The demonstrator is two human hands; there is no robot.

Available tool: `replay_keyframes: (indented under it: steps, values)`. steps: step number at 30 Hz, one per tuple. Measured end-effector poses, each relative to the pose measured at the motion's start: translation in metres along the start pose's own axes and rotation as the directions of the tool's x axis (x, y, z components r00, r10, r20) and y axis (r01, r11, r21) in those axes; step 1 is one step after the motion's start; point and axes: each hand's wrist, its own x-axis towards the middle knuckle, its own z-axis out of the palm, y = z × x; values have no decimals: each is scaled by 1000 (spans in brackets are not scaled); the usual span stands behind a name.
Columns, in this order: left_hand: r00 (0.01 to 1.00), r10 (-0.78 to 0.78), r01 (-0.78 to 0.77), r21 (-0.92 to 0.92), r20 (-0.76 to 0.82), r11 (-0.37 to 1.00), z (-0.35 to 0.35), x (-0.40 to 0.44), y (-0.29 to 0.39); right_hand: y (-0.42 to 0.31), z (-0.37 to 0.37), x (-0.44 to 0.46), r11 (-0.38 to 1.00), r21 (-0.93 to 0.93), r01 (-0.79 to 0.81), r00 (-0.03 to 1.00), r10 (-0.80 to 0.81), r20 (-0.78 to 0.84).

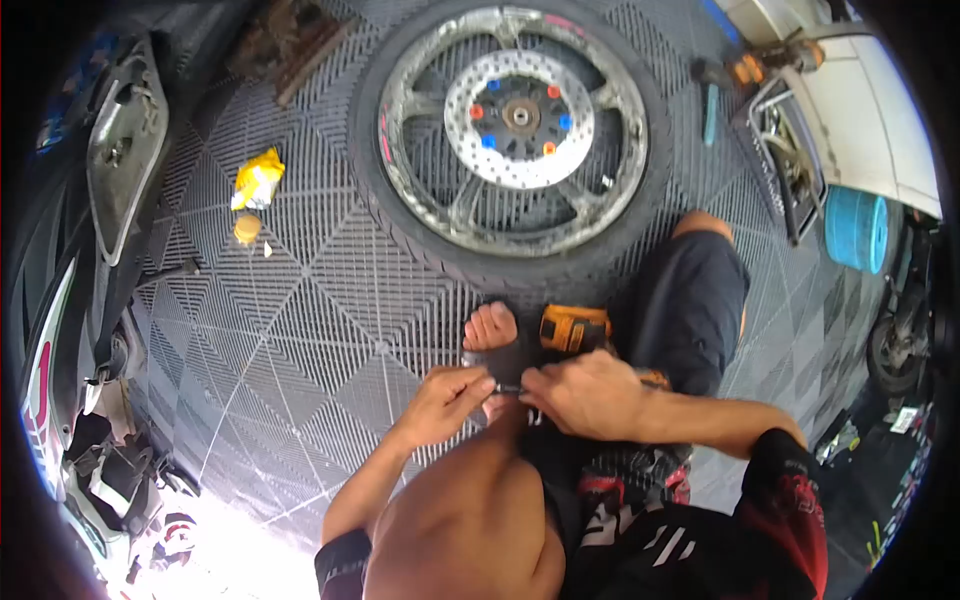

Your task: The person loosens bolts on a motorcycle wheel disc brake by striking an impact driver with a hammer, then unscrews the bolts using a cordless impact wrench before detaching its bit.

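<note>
My left hand (448, 402) and my right hand (592, 396) meet in front of my bent knee, fingers closed. Between their fingertips is a small dark rod-like piece (511, 389), pinched at both ends; its exact kind is too small to make out. Just beyond the right hand, a yellow-and-black power tool battery (575, 328) shows on the floor, the rest of it hidden by my hand and leg. Farther forward lies a motorcycle wheel (408, 225) with its tyre, flat on the floor. A perforated brake disc (463, 112) with red and blue bolts sits on its hub.
A yellow packet (260, 178) and a small round tan item (247, 229) lie on the grey tile floor (310, 330) at left. Motorcycle parts line the left edge. At right are a cordless drill (770, 65), a metal-framed part (788, 155) and a blue cylinder (856, 229).
</note>
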Motion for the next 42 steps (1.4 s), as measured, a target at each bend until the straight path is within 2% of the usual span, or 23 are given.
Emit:
replay_keyframes:
  steps: [1,2,5,6,9,10,13,14,18,21,22,25,26,29,31,33,35,36,39,40,42]
  values:
    - [999,-44,44,-81,0,996,7,-4,-6,1,5,-1,1000,-4,15,1000,-15,-16]
    - [993,-110,96,-256,-42,962,19,-11,-26,3,5,-1,1000,-15,18,1000,-18,15]
    - [996,-47,22,-303,-75,953,24,-14,-35,4,9,0,1000,-5,25,999,-25,21]
    - [991,-104,79,-267,-80,961,24,-15,-32,4,12,0,999,-1,33,999,-33,10]
    - [993,62,-56,62,-100,997,17,-9,-5,3,11,-1,1000,-11,19,1000,-18,14]
    - [994,44,-32,123,-95,992,16,-10,-1,4,10,-1,1000,8,24,1000,-24,0]
    - [999,-45,44,-121,-3,992,8,-4,-25,5,10,2,998,65,-11,996,5,85]
    - [1000,18,-20,-84,-20,996,5,0,-29,7,7,4,997,72,-21,997,15,80]
    - [995,65,-71,-73,-81,995,7,9,-22,10,-3,7,995,93,-44,994,34,104]
    - [987,72,-51,151,-143,987,11,-3,-5,9,-3,2,993,112,-27,996,17,93]
    - [987,38,-16,141,-154,990,16,-9,-1,9,-3,1,993,116,-9,996,-2,88]
    - [959,-179,157,-112,-219,981,24,-17,-8,5,4,2,995,96,-39,997,32,67]
    - [963,-173,155,-103,-204,983,22,-18,-14,3,5,3,994,101,-38,996,30,80]
    - [989,40,8,319,-145,948,10,-10,4,3,4,5,995,95,-40,995,31,92]
    - [964,262,-184,619,-36,763,1,2,31,2,6,6,995,86,-44,996,37,80]
    - [938,306,-312,772,159,554,-4,12,45,4,3,7,996,89,-29,996,21,91]
    - [911,160,-411,807,381,423,-5,16,48,5,3,7,995,97,-2,993,-10,121]
    - [884,146,-468,827,444,311,-5,21,48,7,4,6,995,100,19,990,-33,139]
    - [791,269,-611,723,549,323,-5,31,34,16,3,10,984,172,50,960,-95,263]
    - [783,282,-622,698,555,354,-2,30,29,19,0,11,977,207,55,940,-121,318]
    - [769,315,-639,652,556,408,1,32,26,20,-4,8,980,189,66,938,-125,324]
